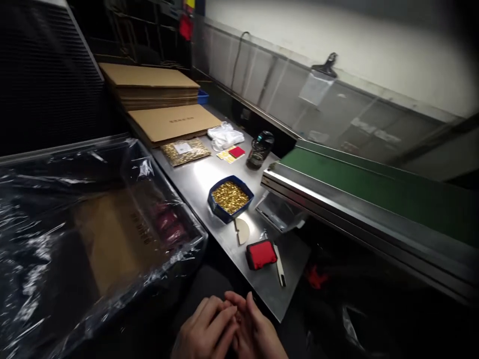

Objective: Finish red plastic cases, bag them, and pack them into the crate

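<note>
My left hand (205, 329) and my right hand (258, 329) are together at the bottom of the view, in front of the metal table's near corner. The left fingers are curled and press against the right hand's palm and fingers. The right hand is cupped, its thumb pointing up. What lies between them, if anything, is hidden. Just beyond them on the table are a red pad in a black case (262, 254) and a cutter with a pale handle (279, 265). Further back stands a blue tray (220, 212) filled with small gold-coloured metal pieces (231, 197).
A plastic-lined bin (168, 187) stands left. A green conveyor belt (359, 184) runs along the right. On the metal table (198, 187) are a round pale disc (242, 231), a clear plastic box (279, 212), a dark jar (259, 149), a bag of gold pieces (187, 151) and cardboard (175, 122).
</note>
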`<state>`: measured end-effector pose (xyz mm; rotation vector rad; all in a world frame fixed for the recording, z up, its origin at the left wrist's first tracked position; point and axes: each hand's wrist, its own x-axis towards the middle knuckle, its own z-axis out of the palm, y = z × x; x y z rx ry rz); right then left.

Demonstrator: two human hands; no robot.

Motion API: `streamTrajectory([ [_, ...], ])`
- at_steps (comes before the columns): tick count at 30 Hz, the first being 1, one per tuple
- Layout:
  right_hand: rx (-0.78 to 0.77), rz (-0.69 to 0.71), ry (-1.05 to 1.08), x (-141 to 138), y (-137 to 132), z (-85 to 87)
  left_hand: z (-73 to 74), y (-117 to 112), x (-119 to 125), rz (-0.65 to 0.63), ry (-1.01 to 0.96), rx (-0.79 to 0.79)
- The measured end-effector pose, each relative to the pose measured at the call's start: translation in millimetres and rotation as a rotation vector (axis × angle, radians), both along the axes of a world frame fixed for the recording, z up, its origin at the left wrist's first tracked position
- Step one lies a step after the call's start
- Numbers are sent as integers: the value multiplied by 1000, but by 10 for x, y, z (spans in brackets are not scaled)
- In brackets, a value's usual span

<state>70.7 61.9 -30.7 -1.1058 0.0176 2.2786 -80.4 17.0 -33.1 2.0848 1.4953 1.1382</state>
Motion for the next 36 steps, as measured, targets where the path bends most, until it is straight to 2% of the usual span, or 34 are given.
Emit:
streamTrajectory([
  [2, -2, -103, 13, 136, -2, 50, -25, 144, 157, -64, 63, -22],
  [7, 60, -324, -6, 396, -41, 181, -108, 350, 427, -279, 92, 69],
  [9, 94, -407, -61, 470, -88, 223, -72, 436, 519, -365, 55, 54],
  [15, 221, -584, -92, 686, -383, 300, 145, 647, 815, -563, -129, -181],
  [20, 306, -715, -49, 842, -671, 316, 239, 604, 1050, -728, -107, -135],
  [24, 336, -783, -61, 959, -833, 354, 258, 452, 1232, -735, -99, -118],
  [28, 279, -811, -59, 1077, -927, 398, 263, 294, 1349, -689, -51, -63],
  [30, 259, -789, -13, 1115, -947, 403, 268, 242, 1363, -671, 16, 2],
  [33, 254, -754, 48, 1124, -958, 384, 276, 209, 1347, -711, 127, 126],
  [36, 259, -758, 65, 1101, -967, 351, 265, 209, 1332, -741, 131, 207],
])
